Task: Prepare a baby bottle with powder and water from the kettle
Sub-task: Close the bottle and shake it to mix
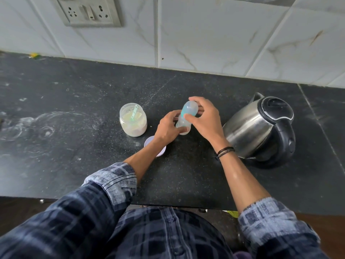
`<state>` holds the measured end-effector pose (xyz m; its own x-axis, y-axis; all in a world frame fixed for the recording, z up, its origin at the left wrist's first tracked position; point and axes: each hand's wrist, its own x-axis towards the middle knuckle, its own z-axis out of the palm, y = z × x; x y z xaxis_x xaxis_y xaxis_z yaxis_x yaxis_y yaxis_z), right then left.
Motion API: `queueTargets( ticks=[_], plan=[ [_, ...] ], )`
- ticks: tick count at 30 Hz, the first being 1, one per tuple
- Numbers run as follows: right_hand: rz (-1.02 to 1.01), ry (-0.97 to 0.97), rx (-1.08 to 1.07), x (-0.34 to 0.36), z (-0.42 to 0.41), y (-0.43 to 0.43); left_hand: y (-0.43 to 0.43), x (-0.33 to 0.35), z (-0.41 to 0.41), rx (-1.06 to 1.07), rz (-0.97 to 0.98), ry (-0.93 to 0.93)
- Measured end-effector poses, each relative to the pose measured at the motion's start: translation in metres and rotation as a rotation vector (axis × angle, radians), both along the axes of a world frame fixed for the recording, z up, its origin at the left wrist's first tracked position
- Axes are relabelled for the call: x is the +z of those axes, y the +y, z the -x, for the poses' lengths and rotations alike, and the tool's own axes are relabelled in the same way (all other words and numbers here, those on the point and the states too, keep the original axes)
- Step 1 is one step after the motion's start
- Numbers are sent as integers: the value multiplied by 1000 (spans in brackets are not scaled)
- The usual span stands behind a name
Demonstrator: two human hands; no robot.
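A clear baby bottle (183, 124) with a teal collar and a clear cap (190, 108) stands on the black counter (74, 113). My left hand (168, 128) grips the bottle's body low down. My right hand (202, 116) curls round the cap at the top. To the left stands an open jar of pale powder (133, 120) with a green scoop (134, 113) standing in it. A steel kettle (261, 128) with a black lid and handle sits to the right, its lid down.
A white jar lid (161, 151) lies on the counter under my left wrist. White powder smears mark the counter's left part. A tiled wall with a socket plate (87, 11) rises behind. The counter's front edge runs just before my body.
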<state>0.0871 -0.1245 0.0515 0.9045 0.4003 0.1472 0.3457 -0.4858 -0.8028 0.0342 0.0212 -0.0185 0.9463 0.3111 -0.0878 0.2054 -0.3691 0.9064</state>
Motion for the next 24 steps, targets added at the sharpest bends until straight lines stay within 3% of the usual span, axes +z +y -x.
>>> queueTargets(
  ticks=[15,24],
  plan=[
    [258,-29,-10,3,-6,7,0,-5,-1,5,22,15],
    [371,67,158,19,-17,10,-2,-7,-2,8,7,33]
  ],
)
